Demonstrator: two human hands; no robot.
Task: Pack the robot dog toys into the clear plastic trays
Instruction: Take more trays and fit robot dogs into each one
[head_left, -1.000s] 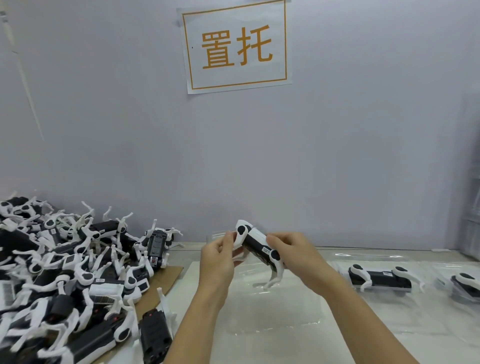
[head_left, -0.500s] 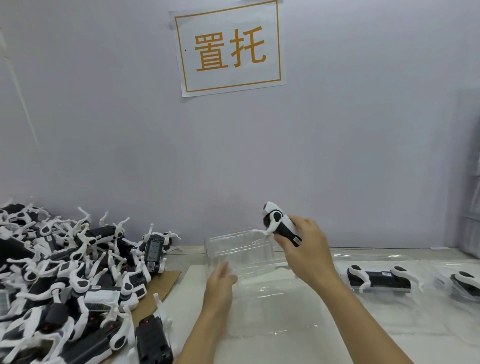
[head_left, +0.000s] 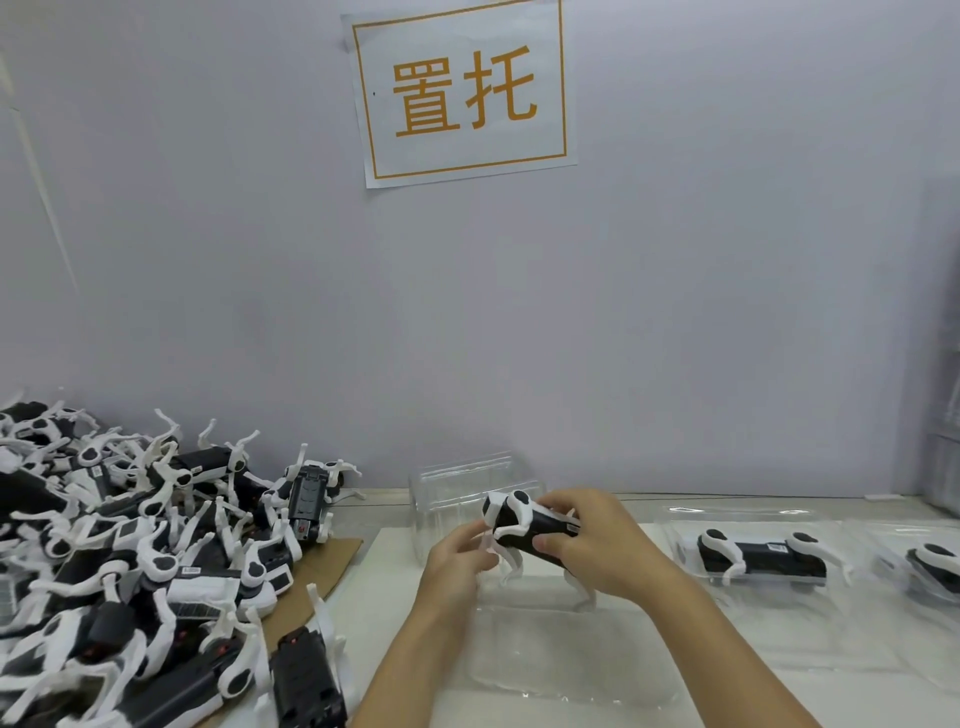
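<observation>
Your right hand (head_left: 597, 551) grips the robot dog toy (head_left: 524, 530), now lowered from beside the upright clear tray (head_left: 462, 493) to above the flat tray (head_left: 561, 654) on the table (head_left: 395, 582). Your left hand (head_left: 457, 561), back at the toy, pinches a front leg; seating comes next.

- A plain pale lilac wall (head_left: 675, 312) rises behind the table (head_left: 649, 512).
- A white paper sign (head_left: 462, 91) with orange characters hangs on it.
- Light is soft and even.
</observation>
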